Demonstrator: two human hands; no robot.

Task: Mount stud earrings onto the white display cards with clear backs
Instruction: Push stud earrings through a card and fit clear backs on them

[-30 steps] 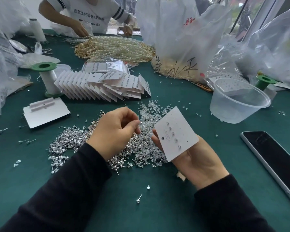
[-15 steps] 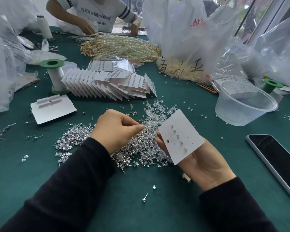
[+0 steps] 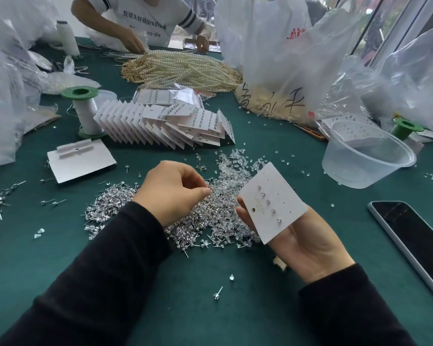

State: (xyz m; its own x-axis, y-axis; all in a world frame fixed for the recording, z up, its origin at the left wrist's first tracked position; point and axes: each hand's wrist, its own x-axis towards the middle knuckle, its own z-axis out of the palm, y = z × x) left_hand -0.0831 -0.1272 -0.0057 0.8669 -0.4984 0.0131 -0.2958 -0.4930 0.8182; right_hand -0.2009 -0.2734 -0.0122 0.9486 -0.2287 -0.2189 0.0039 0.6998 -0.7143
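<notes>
My right hand (image 3: 303, 243) holds a white display card (image 3: 273, 201) by its lower edge, palm up. Several studs sit in a row down the card's left column. My left hand (image 3: 173, 191) hovers over a heap of silver stud earrings (image 3: 205, 221), its thumb and forefinger pinched together at the heap's top; what they pinch is too small to see. Clear backs (image 3: 235, 166) lie in a pile just behind the studs. A finished stack of filled cards (image 3: 175, 126) fans out farther back.
A clear plastic bowl (image 3: 365, 158) stands right, a phone (image 3: 415, 240) lies at the right edge. Green-capped spools (image 3: 84, 108) and blank cards (image 3: 80, 161) sit left. Pearl strands (image 3: 185, 68) and plastic bags lie at the back, where another person works. A loose stud (image 3: 218, 293) lies near me.
My left hand has dipped a little toward the stud heap with its fingertips pinched. The right hand keeps the card in place.
</notes>
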